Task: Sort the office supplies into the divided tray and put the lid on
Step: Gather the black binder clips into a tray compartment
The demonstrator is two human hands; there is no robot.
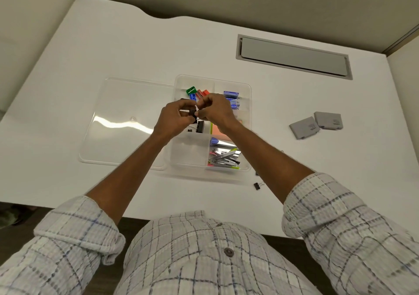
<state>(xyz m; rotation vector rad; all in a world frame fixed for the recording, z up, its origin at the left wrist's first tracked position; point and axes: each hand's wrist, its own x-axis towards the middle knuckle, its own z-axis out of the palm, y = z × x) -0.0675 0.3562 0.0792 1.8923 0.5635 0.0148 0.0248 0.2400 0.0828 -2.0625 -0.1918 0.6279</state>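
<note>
Where the counter (158, 45) ends beneath my forearms, its near edge runs straight across, and partition walls close its left, far and right sides. White surface stretches from the tray (229, 85) to the far wall, with one grey hatch (292, 55) set into it at far right.

One clear lid (118, 118) lies flat just left of the tray, its right edge meeting the tray's left wall. The one divided tray holds coloured pieces at far left, blue boxes at far right, black clips at middle left, orange notes at middle right, and staplers and pens at near right. Two grey boxes (305, 127) lie side by side and touching, well apart from the tray on the right. One loose clip (257, 185) lies on the counter near the tray's near right corner, beside my right forearm.

Both my arms reach forward with sleeves rolled to the elbow, and the hands meet over the tray's left half. My left hand (174, 119) and right hand (215, 111) face each other with fingers curled. Together they pinch one black clip (192, 113) between the fingertips, above the tray.
</note>
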